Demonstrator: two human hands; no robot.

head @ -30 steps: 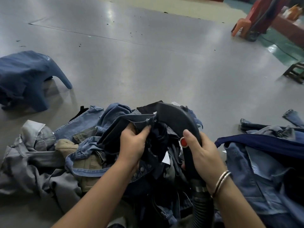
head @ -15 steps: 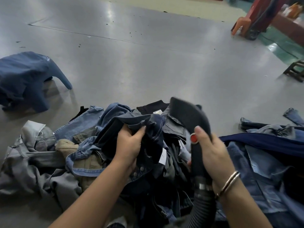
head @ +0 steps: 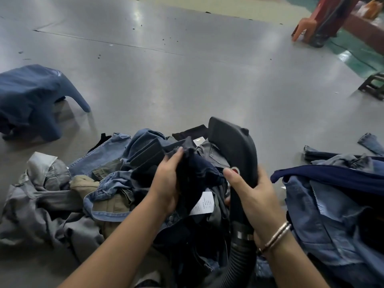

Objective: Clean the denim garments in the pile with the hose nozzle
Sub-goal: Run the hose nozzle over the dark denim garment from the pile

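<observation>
**Dark denim held up to the nozzle over the pile**

We look down on a wide grey counter (head: 187, 80), glossy and speckled with small dark flecks, which carries everything here. Across its near edge sprawls the pile (head: 99, 183) of denim garments: pale grey pieces at the left, blue and khaki ones toward the middle, darker ones under our arms. A second heap of blue denim (head: 332, 204) lies to the right, topped by a navy band, just beside the hose. Well apart, at the far left, a lone blue garment (head: 31, 96) sits bunched with one sleeve sticking out. At the far right edge we see an orange plastic chair (head: 305, 28) and part of a dark stool (head: 374, 86).

The dark denim garment (head: 195, 173) is lifted at the centre of the pile. Our left hand (head: 168, 179) has its grip clenched around a bunch of this fabric, the thumb on top. A white label (head: 202, 204) hangs from it below the hand.

Our right hand (head: 255, 196), a bracelet (head: 276, 235) at the wrist, has its grip wrapped around the black hose nozzle (head: 234, 146), the thumb beside its red button (head: 235, 170). The wide nozzle head rises just beside the held garment. The ribbed hose (head: 236, 265) runs down from the handle.
</observation>
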